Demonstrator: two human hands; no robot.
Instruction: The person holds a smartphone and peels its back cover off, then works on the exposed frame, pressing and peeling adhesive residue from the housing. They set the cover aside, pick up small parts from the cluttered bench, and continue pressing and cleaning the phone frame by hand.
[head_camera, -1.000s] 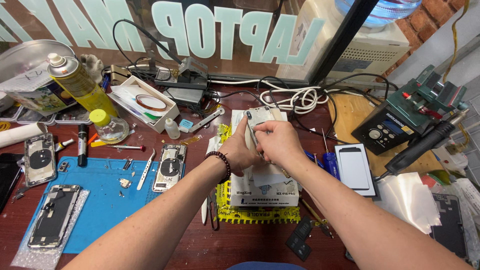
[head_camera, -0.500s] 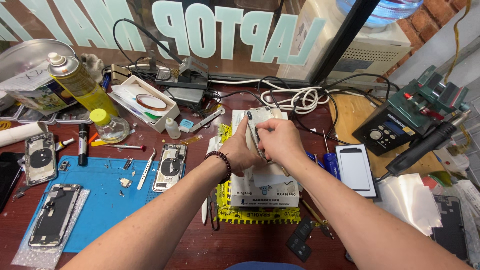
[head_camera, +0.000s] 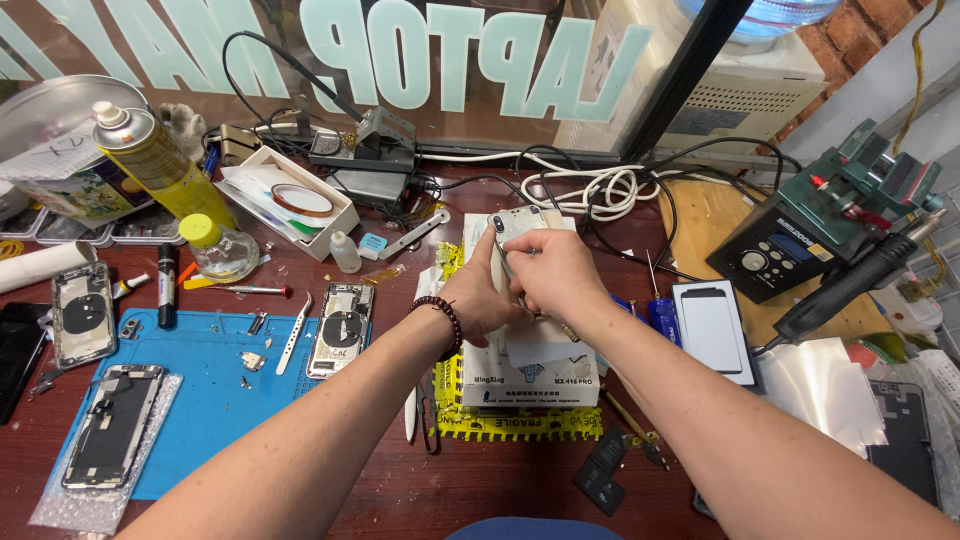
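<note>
— While both hands are up over that white box (head_camera: 530, 365), what have they got?

— A pale phone back panel (head_camera: 516, 226). The left hand (head_camera: 482, 298) grips its near edge, fingers closed on it; the right hand (head_camera: 553, 275) pinches it from the other side, fingers curled shut.

— Where is it exactly?

— Above the box, mid-counter (head_camera: 400, 490), right of the blue mat (head_camera: 200, 370) and tweezers (head_camera: 294, 338).

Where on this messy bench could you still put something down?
Free: the blue mat between the tweezers and the phone frame on bubble wrap, and the bare wood along the near edge under the yellow tape. Crowded: the back by the cables and spray can, and around both hands.
</note>
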